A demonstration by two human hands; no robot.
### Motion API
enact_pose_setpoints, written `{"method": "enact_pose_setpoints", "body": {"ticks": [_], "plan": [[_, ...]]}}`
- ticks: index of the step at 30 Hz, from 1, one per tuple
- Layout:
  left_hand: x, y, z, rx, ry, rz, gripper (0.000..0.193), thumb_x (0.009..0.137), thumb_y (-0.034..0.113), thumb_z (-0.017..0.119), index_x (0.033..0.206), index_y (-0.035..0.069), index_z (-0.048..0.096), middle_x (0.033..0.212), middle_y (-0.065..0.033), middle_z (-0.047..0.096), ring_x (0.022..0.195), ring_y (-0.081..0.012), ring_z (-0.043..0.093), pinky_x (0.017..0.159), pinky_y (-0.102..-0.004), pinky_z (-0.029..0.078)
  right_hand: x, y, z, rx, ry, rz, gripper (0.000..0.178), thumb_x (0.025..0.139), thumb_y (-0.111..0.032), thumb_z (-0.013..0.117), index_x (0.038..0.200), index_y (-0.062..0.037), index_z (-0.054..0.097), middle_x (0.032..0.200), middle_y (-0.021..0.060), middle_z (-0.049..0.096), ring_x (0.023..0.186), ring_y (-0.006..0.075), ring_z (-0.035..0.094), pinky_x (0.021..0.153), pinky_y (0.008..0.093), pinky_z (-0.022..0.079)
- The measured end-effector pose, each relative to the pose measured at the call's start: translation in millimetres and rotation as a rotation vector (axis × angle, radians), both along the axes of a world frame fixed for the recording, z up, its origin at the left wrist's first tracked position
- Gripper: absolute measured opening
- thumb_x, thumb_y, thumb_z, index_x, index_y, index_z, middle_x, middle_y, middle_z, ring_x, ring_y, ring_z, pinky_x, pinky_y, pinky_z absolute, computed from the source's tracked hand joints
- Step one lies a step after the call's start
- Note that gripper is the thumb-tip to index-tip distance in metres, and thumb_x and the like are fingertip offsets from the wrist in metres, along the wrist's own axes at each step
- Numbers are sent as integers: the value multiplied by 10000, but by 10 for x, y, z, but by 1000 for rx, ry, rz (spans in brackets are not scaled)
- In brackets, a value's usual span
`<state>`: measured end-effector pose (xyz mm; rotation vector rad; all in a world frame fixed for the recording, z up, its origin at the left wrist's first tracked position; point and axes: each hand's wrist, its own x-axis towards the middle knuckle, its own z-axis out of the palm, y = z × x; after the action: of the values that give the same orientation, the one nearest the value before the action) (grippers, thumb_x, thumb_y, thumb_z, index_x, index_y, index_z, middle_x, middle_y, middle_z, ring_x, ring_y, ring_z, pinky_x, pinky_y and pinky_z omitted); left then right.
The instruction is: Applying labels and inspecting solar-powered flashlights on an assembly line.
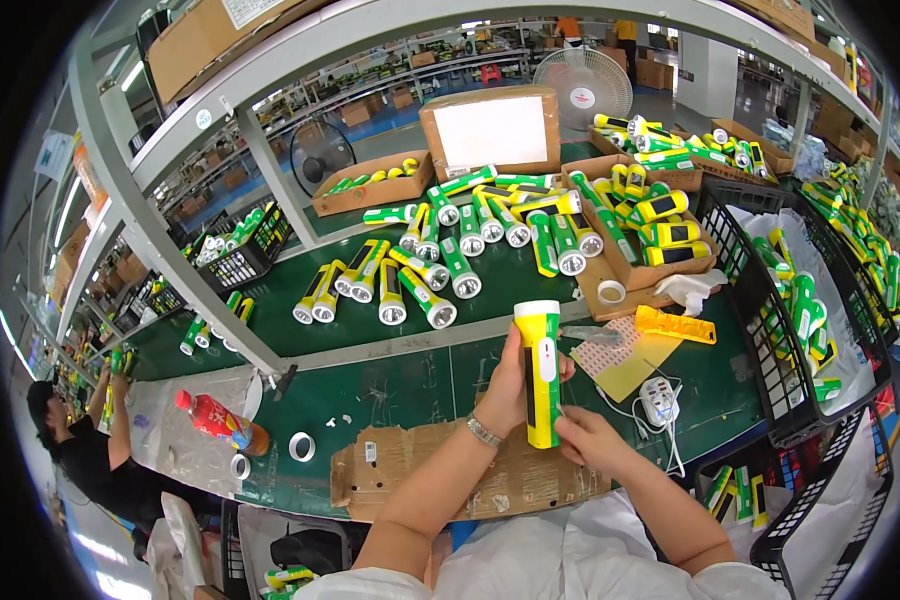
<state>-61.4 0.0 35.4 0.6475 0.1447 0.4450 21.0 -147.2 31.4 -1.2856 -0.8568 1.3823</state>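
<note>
A yellow and green flashlight [542, 375] with a white head stands nearly upright in front of me, a dark panel along its side. My left hand [505, 385] is closed round its middle, fingers behind it and partly hidden. Closed at the lower end of the same flashlight, my right hand [587, 437] has thumb and fingertips against its side; I cannot make out whether anything small is pinched there. Under my forearms lies a flattened cardboard sheet [390, 455]. Beyond my hands, several similar flashlights [460, 270] lie in loose rows on the green bench.
To the right stand a power strip [659, 400] with white cords, an orange plastic tray [676, 325] and a black crate [770, 400] of flashlights. At left are a red-capped bottle [220, 422] and a tape roll [302, 446]. A metal shelf frame [420, 349] crosses the bench. A co-worker [90, 450] is at far left.
</note>
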Motion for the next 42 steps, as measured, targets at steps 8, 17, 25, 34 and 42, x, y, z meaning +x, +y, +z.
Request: {"method": "enact_pose_setpoints", "body": {"ticks": [8,17,25,34,42], "plan": [[-46,-29,71,794,419,388,398,911,305,453,1184,17,427,1014,-122,564,947,-193,550,836,-342,475,35,14,-193,129,-557,-210,321,842,-161,579,1089,34,516,862,62,587,702,104,541,635,220,437],[-164,61,-213,-533,-16,-331,424,904,357,364,1062,-17,490,888,-131,584,650,-167,599,516,-255,520,344,167,646,509,-1250,-241,184,790,-120,595,952,-40,632,714,54,590,714,203,552,662,319,422],[-155,-72,74,-291,256,-266,367,897,366,360,897,33,513,664,-99,554,511,-169,551,469,-256,492,277,518,996,1036,-1901,55,124,646,-186,639,734,-102,615,680,-19,524,725,169,503,720,282,382],[-54,-25,82,61,451,158,368,905,394,399,927,39,493,721,-103,570,554,-193,570,497,-296,486,270,252,510,567,-1396,112,103,764,-215,606,786,-116,590,655,40,580,622,238,572,566,357,443],[23,118,-167,197,281,195,357,856,335,564,1035,59,426,810,-100,546,690,-185,578,602,-337,530,42,112,249,566,-932,0,181,744,-58,641,890,-61,533,748,85,585,636,277,567,545,321,448]]}}
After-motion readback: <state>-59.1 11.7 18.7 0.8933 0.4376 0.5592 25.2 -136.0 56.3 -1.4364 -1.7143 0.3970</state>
